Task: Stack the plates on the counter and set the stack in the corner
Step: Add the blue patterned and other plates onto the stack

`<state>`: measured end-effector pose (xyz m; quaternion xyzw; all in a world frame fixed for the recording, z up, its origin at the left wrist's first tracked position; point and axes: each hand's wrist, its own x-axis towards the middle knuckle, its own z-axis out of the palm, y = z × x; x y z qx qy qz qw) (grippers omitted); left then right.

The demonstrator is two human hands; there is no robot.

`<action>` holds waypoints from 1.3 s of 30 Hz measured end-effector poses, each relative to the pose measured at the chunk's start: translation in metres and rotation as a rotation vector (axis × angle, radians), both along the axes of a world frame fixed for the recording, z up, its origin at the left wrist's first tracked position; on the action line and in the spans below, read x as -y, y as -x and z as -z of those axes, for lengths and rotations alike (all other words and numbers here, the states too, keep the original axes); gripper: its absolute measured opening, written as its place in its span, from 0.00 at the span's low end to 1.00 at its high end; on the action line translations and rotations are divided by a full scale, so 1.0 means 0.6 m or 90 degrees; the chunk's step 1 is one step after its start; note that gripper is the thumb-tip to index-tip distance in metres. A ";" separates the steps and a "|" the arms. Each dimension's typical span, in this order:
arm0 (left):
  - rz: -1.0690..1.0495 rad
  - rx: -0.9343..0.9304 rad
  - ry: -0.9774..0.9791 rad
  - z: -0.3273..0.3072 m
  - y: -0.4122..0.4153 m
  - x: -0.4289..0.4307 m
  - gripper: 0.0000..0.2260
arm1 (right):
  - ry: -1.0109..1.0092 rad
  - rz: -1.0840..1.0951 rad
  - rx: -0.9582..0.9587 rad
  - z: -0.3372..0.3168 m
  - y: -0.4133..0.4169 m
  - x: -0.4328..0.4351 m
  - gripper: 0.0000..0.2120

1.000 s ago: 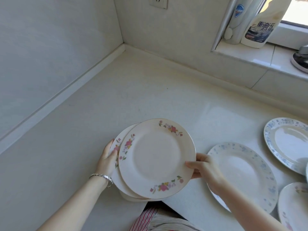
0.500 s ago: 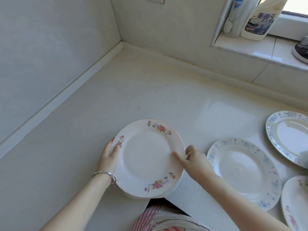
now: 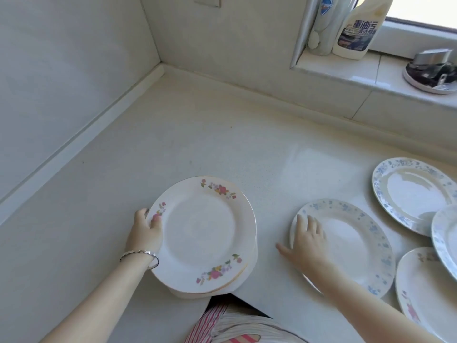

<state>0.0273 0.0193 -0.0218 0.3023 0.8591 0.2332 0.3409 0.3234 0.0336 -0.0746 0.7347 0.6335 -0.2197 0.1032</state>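
Observation:
A stack of white plates with pink flowers sits at the counter's front edge. My left hand grips its left rim, thumb on top. To the right lies a blue-flowered plate; my right hand rests spread on its left rim, fingers apart. Further right lie another blue-rimmed plate, a third blue-rimmed one overlapping it at the frame edge, and a pink-flowered plate. The corner is at the far left of the counter.
The white counter runs back to tiled walls. On a window ledge at the back right stand two cleaner bottles and a dish of dark items. My striped clothing shows at the counter's edge.
The top flowered plate has settled squarely on the stack. My right hand let go of it and moved right onto the blue-flowered plate. My left hand stays on the stack's rim.

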 end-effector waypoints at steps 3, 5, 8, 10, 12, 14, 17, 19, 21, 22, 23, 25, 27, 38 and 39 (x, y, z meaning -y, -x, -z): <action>0.046 -0.093 -0.052 -0.017 -0.021 -0.006 0.26 | 0.075 0.012 0.103 0.031 -0.006 0.017 0.38; 0.110 -0.162 -0.125 -0.031 -0.042 -0.011 0.27 | 0.035 -0.045 0.124 0.084 -0.014 0.022 0.21; 0.210 -0.214 -0.228 -0.051 -0.077 -0.009 0.25 | -0.097 -0.136 0.135 0.106 -0.021 0.010 0.17; 0.269 -0.190 -0.274 -0.069 -0.105 -0.008 0.26 | -0.090 -0.121 0.088 0.042 -0.020 0.003 0.16; 0.317 -0.110 -0.288 -0.086 -0.138 -0.010 0.26 | 0.019 -0.082 0.091 -0.049 -0.016 -0.002 0.24; 0.339 -0.008 -0.280 -0.097 -0.174 -0.018 0.25 | -0.108 -0.083 0.093 -0.086 -0.034 -0.012 0.22; 0.319 0.149 -0.213 -0.108 -0.225 -0.044 0.23 | -0.147 -0.017 0.041 -0.132 -0.054 -0.025 0.19; 0.267 0.281 -0.147 -0.115 -0.257 -0.067 0.21 | -0.197 0.004 0.014 -0.168 -0.067 -0.029 0.14; 0.164 0.463 -0.048 -0.127 -0.284 -0.088 0.21 | -0.254 0.036 -0.042 -0.194 -0.077 -0.027 0.06; 0.111 0.550 0.023 -0.135 -0.295 -0.099 0.24 | -0.283 0.045 -0.072 -0.206 -0.076 -0.022 0.05; 0.068 0.629 0.096 -0.142 -0.302 -0.110 0.29 | -0.314 0.041 -0.099 -0.218 -0.071 -0.015 0.04; 0.011 0.764 0.188 -0.158 -0.312 -0.128 0.38 | -0.415 -0.017 -0.121 -0.227 -0.055 -0.001 0.04; -0.006 0.830 0.219 -0.165 -0.312 -0.136 0.37 | -0.490 -0.122 -0.129 -0.233 -0.037 0.018 0.10; 0.041 0.575 -0.072 -0.136 -0.194 -0.081 0.10 | -0.312 0.060 -0.494 -0.176 -0.064 -0.010 0.28; 0.044 0.568 -0.102 -0.136 -0.173 -0.079 0.12 | -0.270 0.144 -0.516 -0.172 -0.062 -0.022 0.26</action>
